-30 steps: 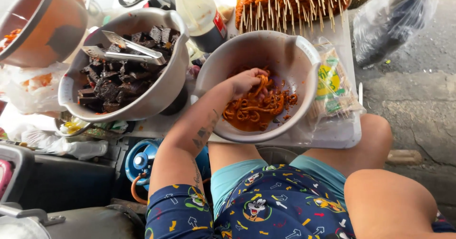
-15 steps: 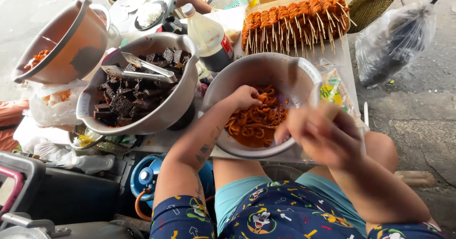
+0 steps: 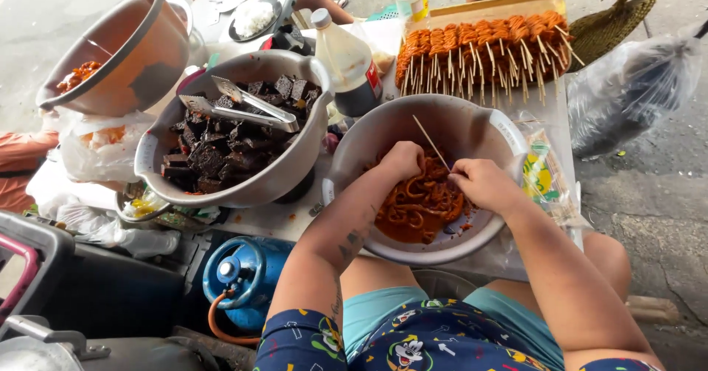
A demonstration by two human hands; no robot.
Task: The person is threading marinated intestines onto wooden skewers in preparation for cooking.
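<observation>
Hands meet over a grey metal bowl (image 3: 509, 131) of orange, sauce-coated coils of meat (image 3: 417, 205), which sits on the bench (image 3: 265, 220) right in front of the person. The left hand (image 3: 402, 161) is curled shut, its grip closed on a piece of the meat at the top of the heap. The right hand (image 3: 483, 185) is just beside it, pinching the lower end of a thin bamboo skewer (image 3: 430, 141) that slants up and away to the left above the bowl's inner wall. To the left, touching this bowl, stands a second metal bowl (image 3: 254, 186) filled with dark cubes (image 3: 214, 153), with metal tongs (image 3: 243, 105) lying across them. Behind the near bowl, a tan tray (image 3: 483, 8) carries a row of finished orange skewers (image 3: 479, 39), and a plastic bottle (image 3: 346, 61) of pale liquid stands between the tray and the dark bowl. A blue gas cylinder (image 3: 243, 271) sits below the bench edge.
</observation>
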